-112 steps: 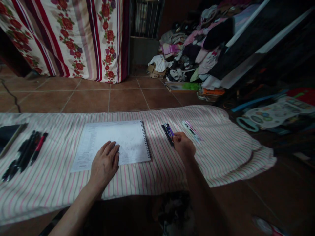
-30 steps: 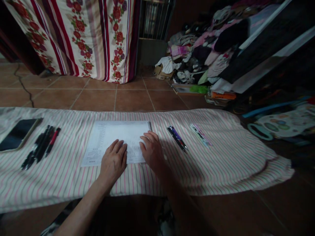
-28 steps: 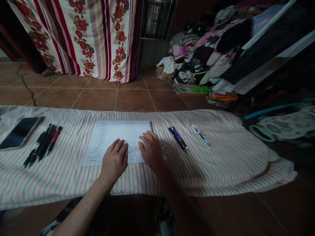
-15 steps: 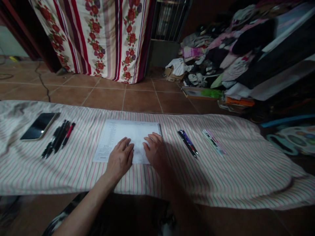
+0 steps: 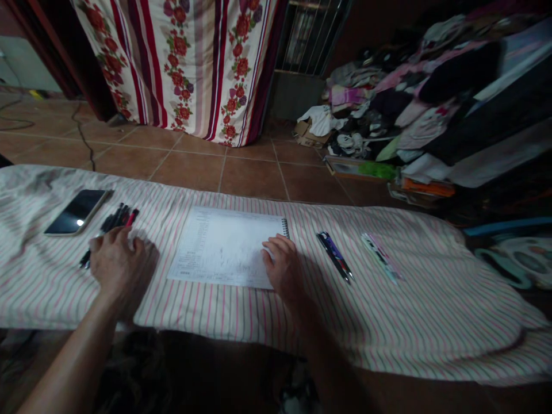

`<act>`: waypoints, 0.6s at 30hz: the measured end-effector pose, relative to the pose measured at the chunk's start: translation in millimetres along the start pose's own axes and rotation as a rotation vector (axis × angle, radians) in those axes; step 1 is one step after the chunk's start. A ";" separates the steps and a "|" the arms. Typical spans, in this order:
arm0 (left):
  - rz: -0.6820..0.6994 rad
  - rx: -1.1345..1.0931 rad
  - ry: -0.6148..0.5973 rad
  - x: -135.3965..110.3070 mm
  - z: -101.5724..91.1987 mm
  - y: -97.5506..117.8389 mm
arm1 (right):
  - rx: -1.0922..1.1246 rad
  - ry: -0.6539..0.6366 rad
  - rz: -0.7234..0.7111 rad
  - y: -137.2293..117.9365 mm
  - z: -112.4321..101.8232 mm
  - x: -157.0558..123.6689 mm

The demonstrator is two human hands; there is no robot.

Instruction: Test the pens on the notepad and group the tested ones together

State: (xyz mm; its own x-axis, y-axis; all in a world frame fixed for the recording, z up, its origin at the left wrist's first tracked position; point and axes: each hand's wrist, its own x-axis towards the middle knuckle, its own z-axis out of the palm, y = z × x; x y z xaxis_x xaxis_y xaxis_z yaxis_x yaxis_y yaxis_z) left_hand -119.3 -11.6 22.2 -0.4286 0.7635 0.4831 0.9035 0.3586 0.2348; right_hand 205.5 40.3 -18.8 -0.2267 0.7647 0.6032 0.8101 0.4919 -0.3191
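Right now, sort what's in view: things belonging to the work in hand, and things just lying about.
Work in hand:
White spiral-bound paper notebook, under the right hand
Slim black and red pens, at the left hand
Probably the dark purple-and-black pens and slim pastel pens

Lying about, apparently:
Flat black-screened phone
Heap of mixed-colour clothes
Brown cardboard box

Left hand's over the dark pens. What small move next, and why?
I'd probably close the left hand on one of the dark pens: it is over them, any grip hidden, while the right hand lies on the notebook.
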 end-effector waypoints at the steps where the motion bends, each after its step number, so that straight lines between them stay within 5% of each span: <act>1: -0.026 0.021 -0.001 -0.4 -0.7 -8.0 | 0.007 0.003 0.005 0.9 -0.7 0.0; 8: 0.083 0.090 0.003 -6.8 6.5 -32.8 | 0.046 0.004 0.039 4.1 0.4 1.1; 11: 0.006 0.142 0.044 -5.7 11.1 -32.0 | 0.037 0.000 0.031 2.6 2.3 3.0; 18: -0.161 0.135 -0.124 -1.2 2.7 -23.0 | 0.061 0.014 0.030 0.6 5.2 3.7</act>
State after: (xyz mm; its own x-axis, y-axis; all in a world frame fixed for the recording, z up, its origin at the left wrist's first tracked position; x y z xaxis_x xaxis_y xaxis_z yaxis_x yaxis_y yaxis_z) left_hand -139.6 -19.3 13.9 -0.5710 0.7476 0.3391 0.8195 0.5435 0.1817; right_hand 202.3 45.6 -20.6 -0.1945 0.7737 0.6029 0.7819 0.4935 -0.3810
